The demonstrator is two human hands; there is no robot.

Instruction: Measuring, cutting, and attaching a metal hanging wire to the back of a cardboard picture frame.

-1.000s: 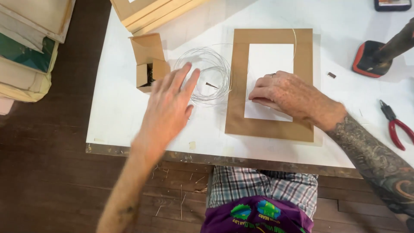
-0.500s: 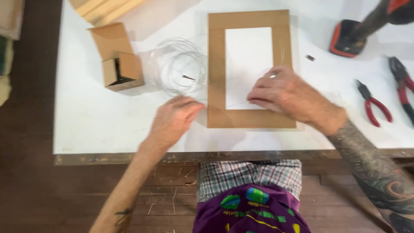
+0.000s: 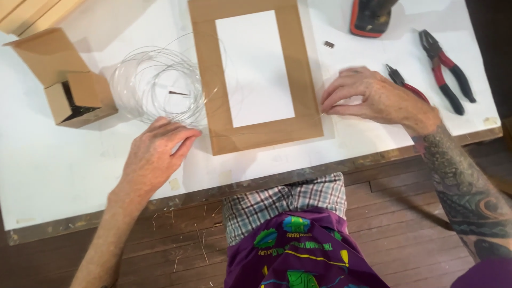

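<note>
A brown cardboard frame point(image 3: 256, 136) with a rectangular opening lies flat on the white table point(image 3: 64, 170). To its left is a loose coil of thin silvery wire point(image 3: 160, 85). My left hand point(image 3: 152, 157) rests palm down on the table, fingers spread, fingertips at the coil's near edge by the frame's lower left corner. My right hand point(image 3: 373, 98) sits just right of the frame, its fingertips pinched together on a thin strand of the wire at the frame's right edge.
An open small cardboard box point(image 3: 80, 98) stands at the left. Red-handled pliers point(image 3: 448, 74) and a smaller pair point(image 3: 400, 80) lie right of my right hand. A red and black power tool base point(image 3: 370, 18) and a small dark bit point(image 3: 329, 45) lie behind.
My right hand has slid off the frame's opening to the table right of the frame. My left hand has drawn back from over the coil to its near edge.
</note>
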